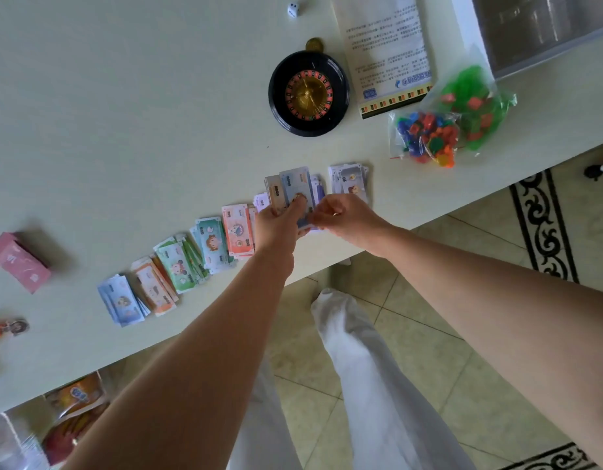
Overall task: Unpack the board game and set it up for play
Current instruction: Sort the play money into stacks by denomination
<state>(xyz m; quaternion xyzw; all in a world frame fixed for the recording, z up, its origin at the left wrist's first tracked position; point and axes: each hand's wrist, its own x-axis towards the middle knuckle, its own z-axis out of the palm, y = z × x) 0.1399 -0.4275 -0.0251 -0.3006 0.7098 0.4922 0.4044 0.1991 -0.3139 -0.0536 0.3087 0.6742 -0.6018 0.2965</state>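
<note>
Pale green tabletop (123, 96) fills the upper part of the head view, and a black roulette wheel (309, 93) with a gold centre lies flat on it.

Below the wheel, toward the person and close to the table's edge, the left hand (279, 225) grips a fanned stack of play money (295, 184), thumb pressed on the top note. The right hand (344, 215) meets the same stack from the wheel's right side, its curled fingers pinching the notes at their near end.

Just right of that stack, still below the wheel, lies a small pile of pale notes (349, 179) marked 10. Down and to the left of the wheel, five more piles run in a slanting row along the table's edge: a red pile (237, 230), a teal pile (212, 245), a green pile (178, 266), an orange pile (156, 290) and a blue pile (120, 303).

Touching the wheel's far rim is a gold coin (314, 45), and beyond that a white die (292, 10). Right of the wheel lies a printed rule sheet (388, 45), and further right two clear bags: a bag of mixed coloured pieces (425, 137) and a bag of green pieces (473, 100). Far left of the wheel sits a pink card pack (18, 264).
</note>
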